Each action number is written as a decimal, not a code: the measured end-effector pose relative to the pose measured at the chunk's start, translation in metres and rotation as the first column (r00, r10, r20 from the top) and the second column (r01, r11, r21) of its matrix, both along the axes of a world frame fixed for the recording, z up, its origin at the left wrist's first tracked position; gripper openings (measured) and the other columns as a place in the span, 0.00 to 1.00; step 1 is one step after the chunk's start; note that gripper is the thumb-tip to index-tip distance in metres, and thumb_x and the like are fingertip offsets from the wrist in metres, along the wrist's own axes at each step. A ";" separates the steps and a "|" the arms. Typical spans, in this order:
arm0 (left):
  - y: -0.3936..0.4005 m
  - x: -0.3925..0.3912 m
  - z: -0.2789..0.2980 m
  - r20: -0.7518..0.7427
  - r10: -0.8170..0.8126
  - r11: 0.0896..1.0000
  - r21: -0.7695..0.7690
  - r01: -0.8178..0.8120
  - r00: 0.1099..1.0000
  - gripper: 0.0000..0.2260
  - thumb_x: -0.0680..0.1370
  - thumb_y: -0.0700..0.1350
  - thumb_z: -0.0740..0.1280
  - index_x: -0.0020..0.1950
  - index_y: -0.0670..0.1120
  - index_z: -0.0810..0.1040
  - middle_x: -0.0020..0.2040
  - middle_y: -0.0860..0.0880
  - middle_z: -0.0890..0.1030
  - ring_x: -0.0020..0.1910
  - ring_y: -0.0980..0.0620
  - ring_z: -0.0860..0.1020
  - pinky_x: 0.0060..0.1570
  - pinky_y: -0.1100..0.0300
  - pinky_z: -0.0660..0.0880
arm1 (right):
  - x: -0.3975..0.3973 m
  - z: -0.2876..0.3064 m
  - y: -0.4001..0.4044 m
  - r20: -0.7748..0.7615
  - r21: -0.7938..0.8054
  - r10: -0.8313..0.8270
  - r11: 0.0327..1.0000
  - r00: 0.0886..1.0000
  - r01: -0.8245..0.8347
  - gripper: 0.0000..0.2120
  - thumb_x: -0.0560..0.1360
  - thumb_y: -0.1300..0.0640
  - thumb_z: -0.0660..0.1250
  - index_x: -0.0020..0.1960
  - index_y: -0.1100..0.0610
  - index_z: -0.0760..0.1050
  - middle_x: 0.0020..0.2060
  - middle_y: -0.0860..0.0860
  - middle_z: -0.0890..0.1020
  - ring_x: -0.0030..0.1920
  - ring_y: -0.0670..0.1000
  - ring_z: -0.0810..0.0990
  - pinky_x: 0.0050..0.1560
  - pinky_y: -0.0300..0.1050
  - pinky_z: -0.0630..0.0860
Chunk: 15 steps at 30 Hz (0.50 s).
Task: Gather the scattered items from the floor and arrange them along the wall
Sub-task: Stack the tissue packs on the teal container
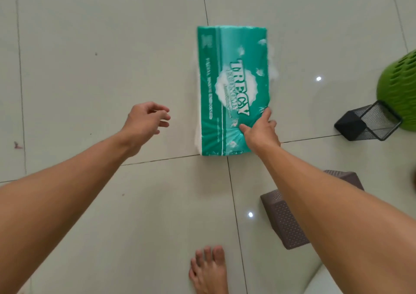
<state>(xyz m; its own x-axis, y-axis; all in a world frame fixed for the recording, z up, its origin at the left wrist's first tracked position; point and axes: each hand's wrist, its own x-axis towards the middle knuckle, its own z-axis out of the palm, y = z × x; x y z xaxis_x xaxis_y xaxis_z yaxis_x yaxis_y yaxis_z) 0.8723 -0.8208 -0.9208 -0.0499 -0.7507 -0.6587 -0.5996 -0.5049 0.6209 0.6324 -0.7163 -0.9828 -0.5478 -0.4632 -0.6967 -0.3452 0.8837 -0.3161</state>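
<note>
A green and white tissue pack [227,77] lies flat on the pale tiled floor [90,68], long side running away from me. My right hand [258,131] grips its near right corner, thumb and forefinger on the top face, the other fingers hidden past the edge. To the left of the pack my left hand [145,122] hovers above the floor, fingers loosely curled, holding nothing and a short gap away from the pack.
A black mesh pen holder [369,121] lies on its side at the right. Beside it stands a green perforated basket [399,91], cut off by the frame. A brown perforated box [286,221] sits under my right forearm. My bare foot [208,269] is at the bottom.
</note>
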 end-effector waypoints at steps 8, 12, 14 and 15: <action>0.006 0.015 -0.016 0.222 0.367 0.930 -0.066 -0.361 0.904 0.16 0.79 0.58 0.58 0.54 0.46 0.71 0.54 0.44 0.78 0.50 0.44 0.77 0.57 0.41 0.77 | -0.011 0.009 -0.014 -0.276 0.000 0.532 0.833 0.801 -0.553 0.42 0.79 0.65 0.65 0.80 0.36 0.48 0.80 0.51 0.48 0.73 0.63 0.59 0.50 0.57 0.76; 0.019 0.024 -0.023 0.205 0.445 0.895 -0.109 -0.432 0.872 0.28 0.77 0.62 0.64 0.72 0.49 0.65 0.68 0.48 0.72 0.61 0.45 0.75 0.64 0.44 0.73 | 0.015 0.003 0.004 -0.377 -0.098 0.177 0.968 0.909 -0.229 0.44 0.77 0.64 0.69 0.81 0.45 0.46 0.80 0.56 0.48 0.70 0.63 0.64 0.46 0.56 0.76; 0.021 0.026 -0.027 0.085 0.338 0.941 -0.049 -0.335 0.937 0.27 0.79 0.58 0.66 0.75 0.52 0.64 0.68 0.51 0.74 0.64 0.49 0.74 0.66 0.47 0.72 | 0.018 0.001 0.008 -0.213 -0.123 -0.159 0.983 0.964 0.135 0.40 0.79 0.53 0.70 0.80 0.54 0.48 0.77 0.60 0.56 0.69 0.64 0.67 0.57 0.61 0.76; 0.022 0.026 -0.029 0.044 0.303 0.953 -0.018 -0.302 0.952 0.26 0.79 0.56 0.67 0.75 0.53 0.66 0.65 0.52 0.75 0.63 0.49 0.74 0.65 0.48 0.72 | 0.017 -0.003 0.009 -0.098 -0.109 -0.285 0.955 0.953 0.275 0.36 0.79 0.48 0.68 0.78 0.56 0.51 0.74 0.61 0.63 0.68 0.64 0.70 0.61 0.62 0.75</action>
